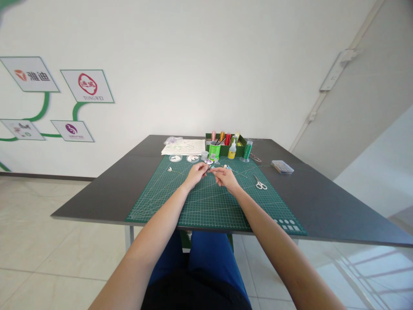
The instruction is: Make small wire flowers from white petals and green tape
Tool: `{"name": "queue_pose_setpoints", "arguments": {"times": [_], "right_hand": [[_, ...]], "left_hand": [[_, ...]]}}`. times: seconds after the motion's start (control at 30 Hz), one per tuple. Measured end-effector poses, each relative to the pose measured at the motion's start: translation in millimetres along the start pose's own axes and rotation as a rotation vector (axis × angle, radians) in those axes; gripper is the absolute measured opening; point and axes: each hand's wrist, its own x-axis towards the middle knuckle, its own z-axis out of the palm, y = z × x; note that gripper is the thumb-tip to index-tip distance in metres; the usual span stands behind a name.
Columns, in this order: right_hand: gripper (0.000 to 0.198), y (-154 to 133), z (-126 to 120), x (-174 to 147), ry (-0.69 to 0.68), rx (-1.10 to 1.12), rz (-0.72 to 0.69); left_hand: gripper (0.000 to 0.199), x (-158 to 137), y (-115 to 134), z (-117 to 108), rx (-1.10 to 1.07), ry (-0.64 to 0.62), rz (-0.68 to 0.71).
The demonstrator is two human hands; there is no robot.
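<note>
**Left hand (pixel 196 174) and right hand (pixel 227 178) at one small greenish piece (pixel 211 166)**

Head view. You sat at a dark table (pixel 325 211), both forearms reaching forward across a green gridded mat (pixel 209 211). The small greenish piece was between your two hands, above the far half of the mat; its exact form was too small to tell. Your left thumb and forefinger were pinched narrowly on it from one side. Your right thumb and forefinger met it from the other side, likewise pinched, with the remaining fingers curled below.

Just beyond the hands stood a bright green can (pixel 214 152) with slender tools in it, and to its right a glue bottle (pixel 232 152) with a yellow label. Behind these, a dark green box (pixel 240 152) held coloured spools (pixel 227 139); a green spool (pixel 248 150) stood upright at its right-hand front corner. To the left of the can lay two round dishes (pixel 176 159) containing white pieces, and behind them a white cloth (pixel 183 147). A small white flower-like piece (pixel 170 169) with a thin stem lay to the left of your left hand. White-handled scissors (pixel 261 186) rested on the mat, to the right of your right hand, their blades pointing away from you. Farther right, off the mat, a flat clear case (pixel 282 167) lay on the table.
</note>
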Motion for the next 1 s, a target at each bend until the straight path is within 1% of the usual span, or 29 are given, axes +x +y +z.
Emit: {"name": "queue_pose_setpoints", "arguments": {"times": [0.6, 0.9, 1.0], "right_hand": [[0.036, 0.7, -0.1, 0.7, 0.010, -0.014, -0.032], [0.036, -1.9, 0.3, -1.4, 0.004, -0.024, -0.034], [0.036, -2.9, 0.7, -1.9, 0.005, -0.030, -0.039]], "left_hand": [[0.022, -0.9, 2.7, 0.1, 0.002, 0.008, -0.003], [0.023, -1.5, 1.3, -0.8, 0.012, 0.003, 0.043], [0.023, -0.4, 0.5, -0.5, 0.009, 0.014, 0.036]]}}
